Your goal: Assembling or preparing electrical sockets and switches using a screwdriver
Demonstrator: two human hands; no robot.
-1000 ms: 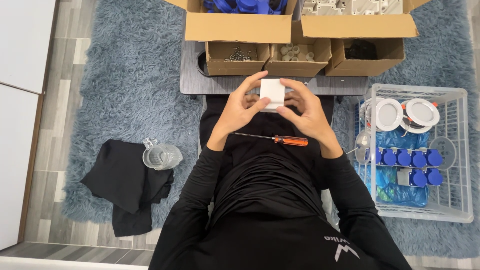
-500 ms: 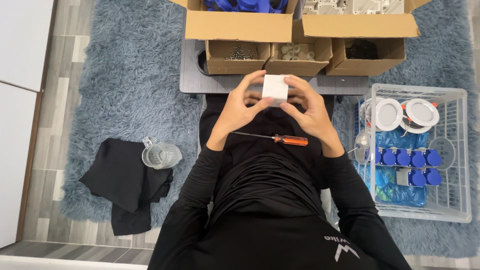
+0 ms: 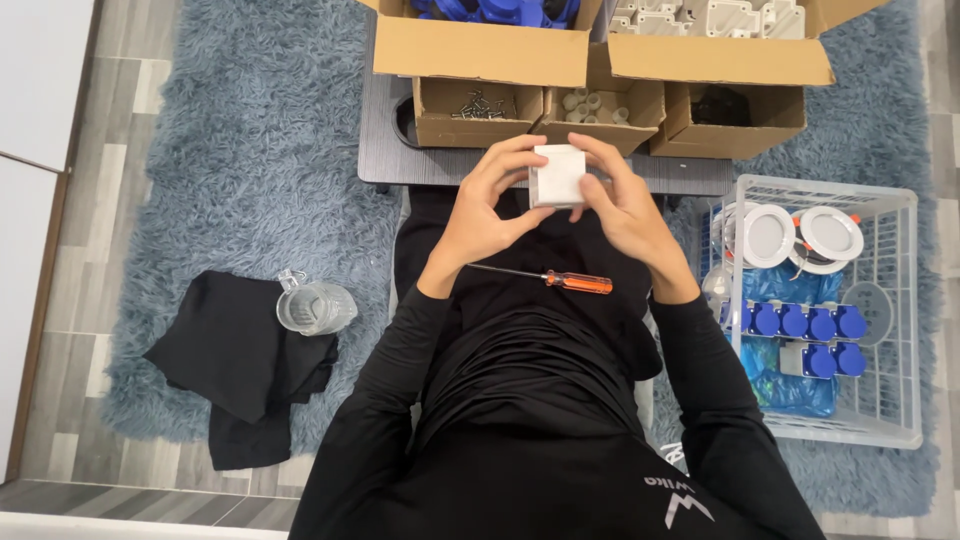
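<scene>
Far to your left, a black cloth (image 3: pixel 235 365) lies crumpled on the shaggy blue-grey rug (image 3: pixel 240 150), and a clear glass jar (image 3: pixel 314 307) rests on its side at the cloth's right edge.

Move inward and your left hand (image 3: pixel 490 205) comes next, fingers curled around the left side of a small white box (image 3: pixel 557 176), thumb pressing its near face. You hold that box up in front of you, just over the near edge of the dark tabletop (image 3: pixel 400 165). Your right hand (image 3: pixel 625 205) closes on the box from the other side, fingers wrapped over its top and right edge, so both hands pinch it between them.

Below your hands, an orange-handled screwdriver (image 3: pixel 548 278) lies across your lap, its shaft pointing left.

Beyond the box, three small open cardboard boxes stand in a row on the tabletop: the left one (image 3: pixel 475 108) holds screws, the middle one (image 3: pixel 597 108) pale small parts, the right one (image 3: pixel 735 120) something dark.

To your right, a white wire basket (image 3: pixel 905 300) sits on the rug, holding two round white lamp fittings (image 3: pixel 800 235) and rows of blue caps (image 3: pixel 805 340).
</scene>
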